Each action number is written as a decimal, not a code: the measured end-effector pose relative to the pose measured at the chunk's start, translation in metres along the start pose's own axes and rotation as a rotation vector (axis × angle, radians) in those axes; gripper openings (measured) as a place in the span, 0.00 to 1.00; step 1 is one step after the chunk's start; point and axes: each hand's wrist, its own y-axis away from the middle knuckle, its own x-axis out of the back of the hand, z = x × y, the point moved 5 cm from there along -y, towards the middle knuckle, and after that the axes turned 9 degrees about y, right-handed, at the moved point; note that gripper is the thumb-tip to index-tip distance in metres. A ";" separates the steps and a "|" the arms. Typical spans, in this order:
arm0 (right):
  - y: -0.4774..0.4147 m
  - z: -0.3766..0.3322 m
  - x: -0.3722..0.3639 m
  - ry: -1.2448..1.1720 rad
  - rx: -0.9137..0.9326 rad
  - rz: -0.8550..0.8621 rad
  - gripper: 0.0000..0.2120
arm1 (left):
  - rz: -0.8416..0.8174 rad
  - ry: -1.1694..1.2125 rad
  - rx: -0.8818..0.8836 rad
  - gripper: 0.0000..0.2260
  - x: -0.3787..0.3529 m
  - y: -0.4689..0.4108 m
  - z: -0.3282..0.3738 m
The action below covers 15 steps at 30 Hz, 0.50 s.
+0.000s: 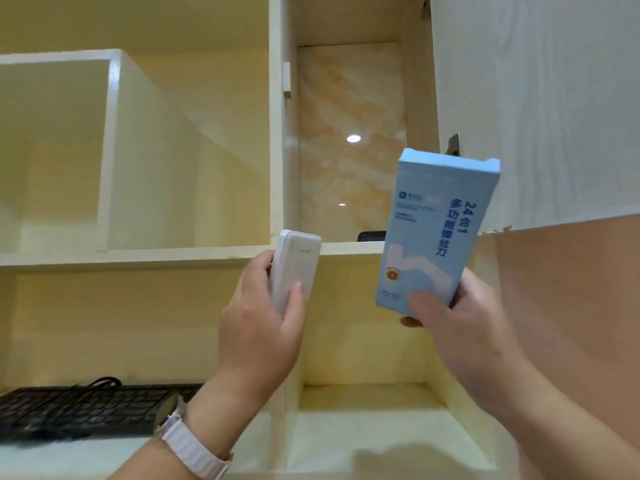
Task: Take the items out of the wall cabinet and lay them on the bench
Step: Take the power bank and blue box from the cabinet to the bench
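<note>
Before the open wall cabinet, carrying off a white device in the left hand and a blue box in the right hand, next lowering both onto the counter.

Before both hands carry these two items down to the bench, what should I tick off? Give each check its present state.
1. Left hand grips the white rounded plastic device: ok.
2. Right hand grips the light blue cardboard box at its lower end: ok.
3. Both items out of the cabinet: ok.
4. Cabinet emptied: not ok; a dark flat object lies on the shelf, a black keyboard lower left.
5. Bench free for laying items: cannot tell, out of view.
</note>
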 end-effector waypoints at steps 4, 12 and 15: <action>0.028 0.007 -0.008 -0.056 -0.101 -0.098 0.17 | -0.026 0.151 0.066 0.17 0.001 0.019 0.003; 0.096 0.038 -0.023 0.026 -0.434 0.075 0.08 | -0.158 0.560 0.340 0.16 0.002 0.076 -0.018; 0.130 0.041 -0.033 0.081 -0.533 0.165 0.09 | -0.226 0.683 0.433 0.16 0.007 0.107 -0.029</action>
